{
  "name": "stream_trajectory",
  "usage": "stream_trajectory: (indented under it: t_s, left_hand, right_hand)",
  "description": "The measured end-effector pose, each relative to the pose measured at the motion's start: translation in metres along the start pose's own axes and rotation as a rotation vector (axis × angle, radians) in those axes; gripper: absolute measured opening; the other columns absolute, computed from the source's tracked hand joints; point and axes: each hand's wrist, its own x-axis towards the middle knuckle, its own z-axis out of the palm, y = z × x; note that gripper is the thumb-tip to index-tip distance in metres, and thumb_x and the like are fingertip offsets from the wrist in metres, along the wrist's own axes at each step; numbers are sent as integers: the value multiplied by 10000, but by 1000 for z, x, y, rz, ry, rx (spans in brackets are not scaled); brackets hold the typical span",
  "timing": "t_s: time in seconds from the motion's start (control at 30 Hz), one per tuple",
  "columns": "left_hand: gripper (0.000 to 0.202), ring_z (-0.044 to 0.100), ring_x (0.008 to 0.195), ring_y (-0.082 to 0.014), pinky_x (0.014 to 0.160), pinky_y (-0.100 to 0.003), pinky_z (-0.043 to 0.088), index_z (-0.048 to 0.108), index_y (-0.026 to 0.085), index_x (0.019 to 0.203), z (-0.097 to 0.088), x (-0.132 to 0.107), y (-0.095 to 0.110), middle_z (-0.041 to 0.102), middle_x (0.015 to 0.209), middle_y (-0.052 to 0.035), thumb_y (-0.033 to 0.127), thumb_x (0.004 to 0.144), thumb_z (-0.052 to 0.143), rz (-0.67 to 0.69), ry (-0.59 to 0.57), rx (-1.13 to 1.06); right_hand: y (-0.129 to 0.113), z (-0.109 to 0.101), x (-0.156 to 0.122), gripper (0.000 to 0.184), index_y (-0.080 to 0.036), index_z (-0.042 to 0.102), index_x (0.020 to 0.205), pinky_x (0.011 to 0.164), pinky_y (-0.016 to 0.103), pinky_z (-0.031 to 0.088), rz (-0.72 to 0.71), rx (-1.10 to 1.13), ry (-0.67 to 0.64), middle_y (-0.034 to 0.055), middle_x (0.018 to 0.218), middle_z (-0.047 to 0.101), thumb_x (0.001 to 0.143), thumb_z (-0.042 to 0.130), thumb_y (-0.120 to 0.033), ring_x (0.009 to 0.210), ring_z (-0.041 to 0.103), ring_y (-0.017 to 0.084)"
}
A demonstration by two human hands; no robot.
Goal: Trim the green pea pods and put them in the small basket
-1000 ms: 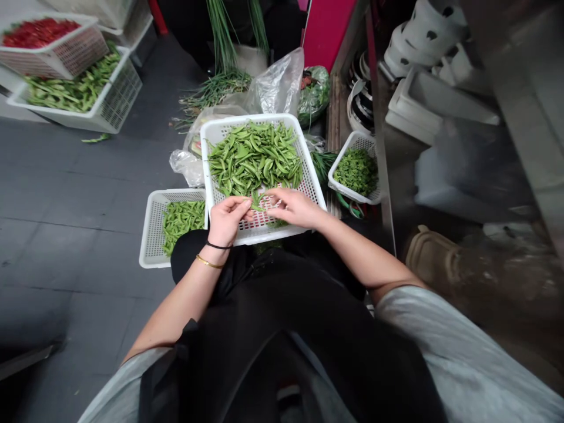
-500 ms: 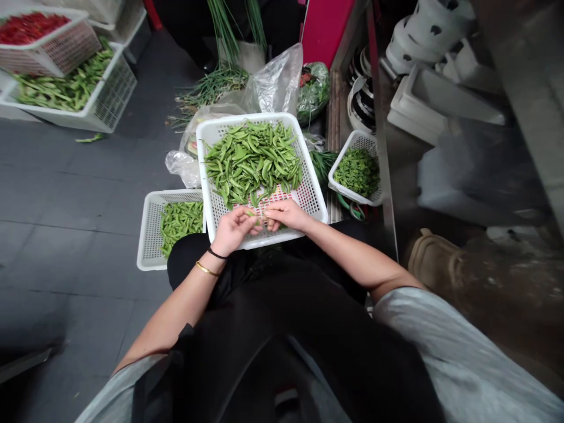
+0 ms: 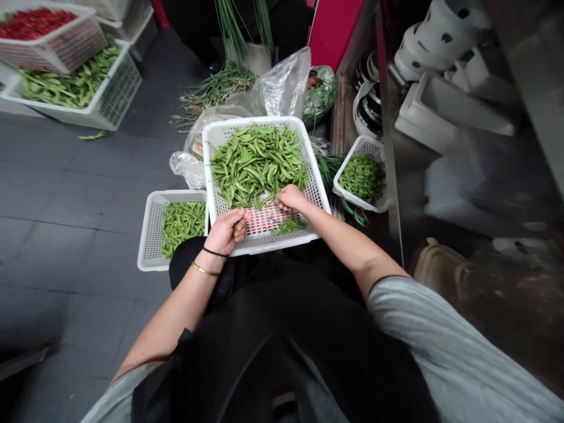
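Observation:
A white perforated plastic basket (image 3: 320,202) rests on my lap, with a heap of green pea pods (image 3: 258,158) toward its far side. Over the near left corner, my left hand (image 3: 229,229) is curled closed, and a bit of green pod shows between its fingers. My right hand (image 3: 291,198) reaches to the near edge of the heap, fingertips pinched at a pea pod; the fingers partly hide it. A small pile of green trimmings (image 3: 289,224) lies in the basket's near right part, below my right wrist.
To the left, a smaller white basket (image 3: 152,232) holds more pods. Another basket (image 3: 346,170) with leafy greens stands at right, beside a metal edge (image 3: 392,211). Beyond are a clear plastic bag (image 3: 284,88), spring onions (image 3: 227,85) and a seated person's dark legs. Stacked baskets (image 3: 117,88) stand far left.
My hands have parted from their pinch together. The right has moved forward to the heap, uncovering the trimmings; the left has drawn slightly back and closed further. The view has shifted a little.

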Motion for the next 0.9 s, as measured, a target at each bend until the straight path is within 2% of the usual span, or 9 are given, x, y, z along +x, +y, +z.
stream_trajectory:
  t_s: [0.17, 0.23, 0.3, 0.47, 0.53, 0.6, 0.73, 0.77, 0.9]
  left_hand:
    - [356, 250, 306, -6, 290, -157, 129, 639, 105, 766, 8, 5, -14, 503, 489, 30, 419, 644, 756, -8, 89, 215]
    - [379, 239, 309, -7, 295, -156, 128, 611, 115, 694, 15, 4, -19, 445, 439, 50, 438, 602, 788, 0, 64, 235]
    - [380, 212, 316, -5, 311, -149, 114, 590, 124, 650, 19, 0, -20, 321, 389, 90, 416, 567, 818, 11, 2, 200]
    - [350, 195, 326, 4, 332, -153, 94, 662, 108, 724, 17, -21, -12, 393, 449, 49, 448, 687, 739, -30, -245, 275]
    - [350, 207, 327, 2, 333, -154, 100, 680, 102, 745, 15, -28, -9, 405, 456, 38, 449, 720, 711, -83, -344, 316]
    - [333, 229, 321, -5, 330, -152, 120, 687, 102, 767, 13, -34, -7, 402, 434, 40, 433, 731, 705, -94, -385, 313]
    - [309, 245, 303, -1, 314, -139, 121, 671, 97, 780, 17, -40, -11, 485, 438, 19, 393, 716, 729, -102, -379, 281]
    - [309, 243, 301, 4, 312, -134, 112, 660, 93, 764, 20, -41, -13, 502, 448, 14, 385, 704, 741, -104, -358, 261]
    - [337, 216, 294, 21, 305, -123, 105, 619, 86, 722, 35, -39, -25, 528, 478, 15, 372, 648, 781, -63, -196, 54]
  right_hand:
    - [11, 10, -63, 245, -133, 630, 775, 373, 162, 376, -134, 451, -265, -16, 542, 619, 878, 472, -289, 367, 479, 53]
    - [11, 15, -86, 239, -134, 632, 769, 390, 155, 376, -274, 495, -402, -30, 521, 597, 854, 527, -330, 373, 481, 49]
    - [10, 16, -101, 271, -136, 630, 740, 428, 154, 384, -414, 408, -435, -33, 524, 589, 842, 550, -374, 400, 495, 49]
    - [4, 5, -119, 228, -151, 617, 836, 547, 177, 402, -606, 262, -31, -34, 595, 591, 856, 541, -364, 540, 553, 81]
    - [2, -2, -125, 178, -152, 616, 846, 592, 184, 397, -717, 183, 36, -34, 602, 589, 860, 541, -313, 573, 546, 86]
    - [0, -9, -130, 197, -151, 611, 768, 611, 187, 387, -798, 101, 11, -29, 597, 588, 878, 508, -278, 572, 537, 84]
    - [-4, -18, -137, 254, -149, 612, 723, 615, 189, 374, -802, -34, -166, -14, 655, 640, 904, 445, -214, 575, 556, 82]
    - [-6, -17, -137, 262, -148, 616, 725, 618, 195, 370, -776, -99, -127, -2, 674, 653, 908, 440, -213, 593, 564, 90]
    - [-15, 4, -135, 257, -122, 642, 838, 612, 244, 335, -635, -462, 270, 88, 778, 686, 915, 438, -258, 685, 588, 157]
